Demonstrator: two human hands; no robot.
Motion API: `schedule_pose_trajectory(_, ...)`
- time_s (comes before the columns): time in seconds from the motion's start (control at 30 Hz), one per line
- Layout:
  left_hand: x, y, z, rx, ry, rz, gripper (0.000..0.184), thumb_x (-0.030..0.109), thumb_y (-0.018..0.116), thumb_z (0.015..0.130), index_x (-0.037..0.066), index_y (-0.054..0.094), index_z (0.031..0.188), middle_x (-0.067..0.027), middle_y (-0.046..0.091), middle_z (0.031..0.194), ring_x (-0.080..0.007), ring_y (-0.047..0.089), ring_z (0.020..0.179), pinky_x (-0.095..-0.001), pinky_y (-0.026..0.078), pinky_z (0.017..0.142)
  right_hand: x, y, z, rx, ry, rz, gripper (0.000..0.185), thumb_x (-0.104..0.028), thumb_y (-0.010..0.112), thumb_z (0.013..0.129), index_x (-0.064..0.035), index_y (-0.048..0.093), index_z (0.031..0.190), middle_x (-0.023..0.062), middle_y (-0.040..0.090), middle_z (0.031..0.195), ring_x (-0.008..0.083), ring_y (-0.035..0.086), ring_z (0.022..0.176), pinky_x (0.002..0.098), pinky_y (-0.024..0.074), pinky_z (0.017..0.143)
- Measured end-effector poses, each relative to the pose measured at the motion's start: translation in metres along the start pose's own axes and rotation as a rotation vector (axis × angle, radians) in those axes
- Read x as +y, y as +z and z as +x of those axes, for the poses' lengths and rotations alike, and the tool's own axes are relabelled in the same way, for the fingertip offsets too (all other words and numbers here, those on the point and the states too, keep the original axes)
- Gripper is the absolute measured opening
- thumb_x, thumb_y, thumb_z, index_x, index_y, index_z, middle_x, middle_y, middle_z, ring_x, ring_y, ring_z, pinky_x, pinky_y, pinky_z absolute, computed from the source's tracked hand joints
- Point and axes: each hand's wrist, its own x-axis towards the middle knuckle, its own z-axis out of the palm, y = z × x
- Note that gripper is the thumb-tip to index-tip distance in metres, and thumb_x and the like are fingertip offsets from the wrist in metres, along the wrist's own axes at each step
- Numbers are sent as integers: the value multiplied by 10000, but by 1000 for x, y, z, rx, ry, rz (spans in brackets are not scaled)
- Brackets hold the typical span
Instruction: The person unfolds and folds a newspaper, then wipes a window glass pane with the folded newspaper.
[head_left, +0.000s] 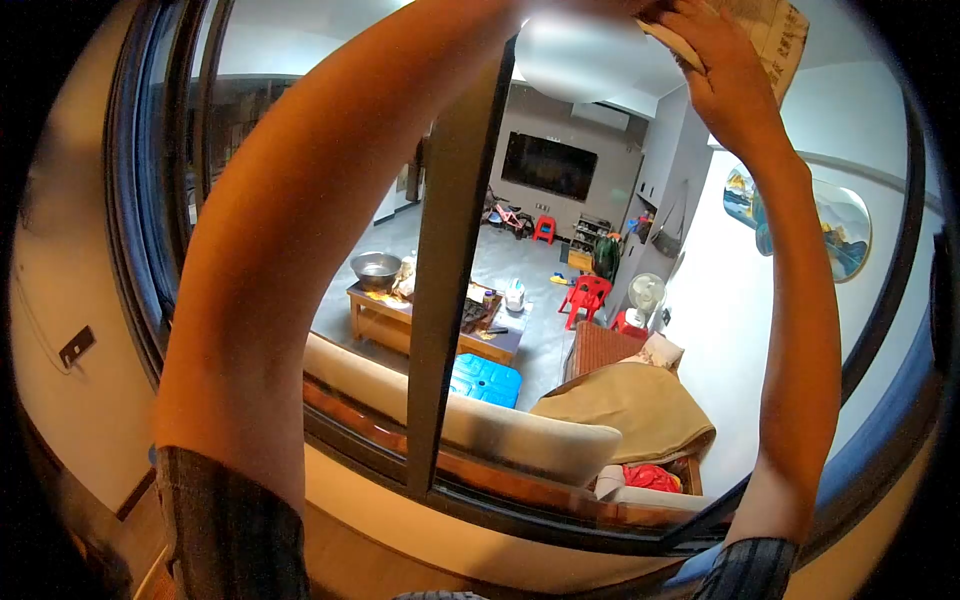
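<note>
Both my arms are raised in front of a dark-framed window. My right hand [725,85], at the top right, has its fingers closed on a piece of brown cardboard [785,50] with printed characters. The upper part of the cardboard is cut off by the top of the view. My left hand [600,6] is at the top edge, close to the right one; only a blurred strip of it shows, and its fingers cannot be made out. A dark upright window frame bar [450,260] stands between my forearms.
Through the glass are a beige sofa back [520,430], a low table [385,325] with a metal bowl [376,268], a blue stool [485,380], a red chair [587,298], a white fan [647,292] and a wall television [549,166]. A wall socket [77,346] is at left.
</note>
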Motion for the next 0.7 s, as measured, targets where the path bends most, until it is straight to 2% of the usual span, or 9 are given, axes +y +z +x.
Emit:
schedule_pose_trajectory(0.1,5,31,-35,136,-118,-25,649,425,269,1095,-46,361,1532,-235,321,1618,-346,251,1530,-430,184,1265,-19,6,-11,95,25,77,327,-132,615,918,-39,703,1218,207,618,1358,380,463,1388,497,274,1208)
schedule_pose_trajectory(0.13,13,25,-37,11,-196,41,686,451,233,1095,-39,274,1574,-225,242,1656,-340,205,1551,-421,136,1276,-18,12,-15,107,25,98,328,-138,618,919,-35,702,1219,210,617,1360,380,464,1388,497,272,1210)
schedule_pose_trajectory(0.33,55,20,-66,-16,-288,51,711,478,187,1094,-34,236,1586,-225,217,1663,-338,177,1559,-424,121,1283,-47,7,-44,-56,70,-45,364,-185,618,937,-27,687,1258,205,588,1415,367,441,1416,504,248,1219)
schedule_pose_trajectory(0.4,75,25,-81,16,-288,31,733,490,137,1090,-45,227,1583,-240,220,1658,-354,176,1556,-445,110,1285,-24,22,-73,69,-161,-67,521,55,603,819,-79,635,1322,177,564,1457,339,478,1410,531,314,1202)
schedule_pose_trajectory(0.47,99,20,-98,-5,-298,30,754,496,90,1083,-55,217,1582,-252,195,1662,-368,155,1559,-463,108,1284,-44,22,-87,1,-93,60,557,59,564,779,-73,635,1316,183,503,1515,333,388,1470,550,202,1234)
schedule_pose_trajectory(0.57,136,23,-132,372,-270,-20,598,395,539,1015,-12,496,1450,-226,494,1499,-355,490,1379,-480,353,1160,-79,15,-113,-83,-13,125,570,51,538,727,-61,647,1275,190,504,1513,346,370,1485,565,175,1241)
schedule_pose_trajectory(0.63,158,14,-145,186,-364,-71,644,402,568,1007,47,432,1526,-197,448,1558,-382,431,1430,-514,328,1181,-94,10,-128,-145,17,153,499,12,663,663,-58,690,1157,140,550,1472,321,373,1487,583,230,1213)
schedule_pose_trajectory(0.67,170,7,-152,104,-416,-183,676,369,565,1000,58,354,1562,-189,318,1632,-395,299,1499,-528,213,1227,-102,9,-137,-164,28,175,461,-19,674,683,-61,693,1141,133,554,1472,321,378,1485,584,232,1210)
schedule_pose_trajectory(0.7,183,3,-158,74,-456,-166,670,384,554,1005,62,367,1563,-180,342,1626,-379,312,1502,-529,233,1218,-110,9,-147,-183,39,196,424,-49,685,703,-65,696,1126,127,557,1472,320,384,1482,585,234,1207)
